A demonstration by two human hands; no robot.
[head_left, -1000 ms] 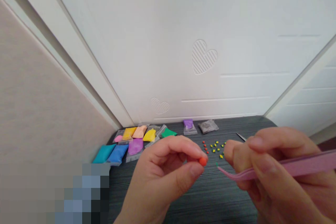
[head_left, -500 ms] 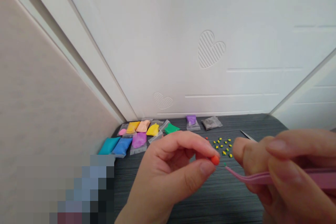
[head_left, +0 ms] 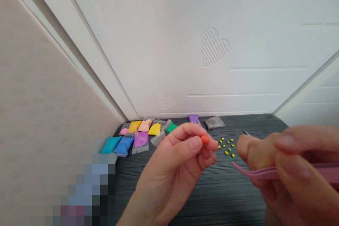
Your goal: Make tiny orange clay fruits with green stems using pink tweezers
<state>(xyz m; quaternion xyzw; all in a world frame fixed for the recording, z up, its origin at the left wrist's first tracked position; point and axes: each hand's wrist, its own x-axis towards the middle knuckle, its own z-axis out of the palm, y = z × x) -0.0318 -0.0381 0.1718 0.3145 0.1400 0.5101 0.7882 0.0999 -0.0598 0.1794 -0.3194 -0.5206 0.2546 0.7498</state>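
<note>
Between thumb and fingertips, my left hand (head_left: 177,166) pinches a small orange clay ball (head_left: 204,139), raised above the dark table. My right hand (head_left: 291,169) is closed around pink curved tweezers (head_left: 254,173), whose tips point left toward my left hand. A tiny green bit (head_left: 231,159) sits at the tweezer tips, apart from the ball. Behind the hands, several tiny yellow-and-green pieces (head_left: 226,152) lie scattered on the table, some partly hidden by my left fingers.
Bags of coloured clay lie at the back left, among them a teal bag (head_left: 110,144), a blue bag (head_left: 123,146) and a purple bag (head_left: 140,140). A grey bag (head_left: 214,123) rests by the white panel (head_left: 148,42). A pointed metal tool (head_left: 246,132) shows behind my right hand.
My left hand has turned and risen, bringing the orange ball up and to the left, away from the tweezer tips. The right hand with the tweezers has shifted slightly right and up.
</note>
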